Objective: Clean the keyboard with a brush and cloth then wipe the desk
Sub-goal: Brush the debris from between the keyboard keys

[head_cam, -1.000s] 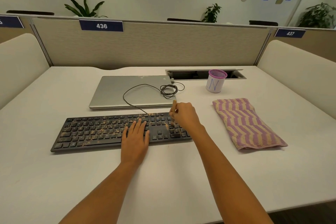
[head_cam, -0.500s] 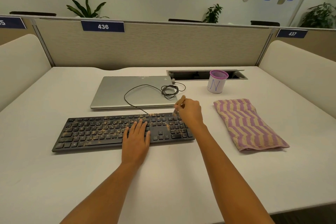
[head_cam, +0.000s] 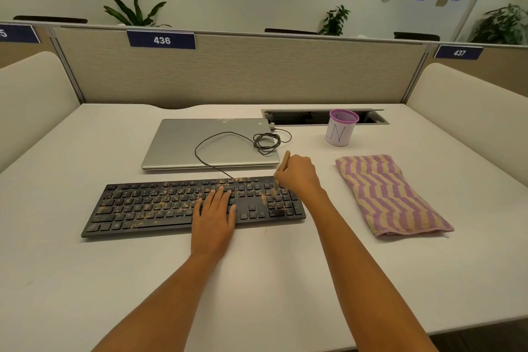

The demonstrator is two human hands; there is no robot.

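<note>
A black keyboard (head_cam: 148, 206) strewn with tan crumbs lies across the white desk (head_cam: 257, 280). My left hand (head_cam: 214, 217) rests flat on its keys right of centre, fingers straight. My right hand (head_cam: 298, 174) grips a small wooden-handled brush (head_cam: 283, 164) over the number pad at the keyboard's right end, with the bristles touching the keys. A folded purple and cream striped cloth (head_cam: 388, 194) lies on the desk to the right of the keyboard, apart from both hands.
A closed silver laptop (head_cam: 200, 143) sits behind the keyboard, with the coiled black cable (head_cam: 267, 141) on its lid. A purple-rimmed cup (head_cam: 341, 131) stands by the open cable hatch (head_cam: 314, 116). Partition panels enclose the desk at the back and sides.
My right hand has swept the brush across the number pad, first toward the keyboard's far edge, then back down onto the keys. My left hand has stayed on the keys.
</note>
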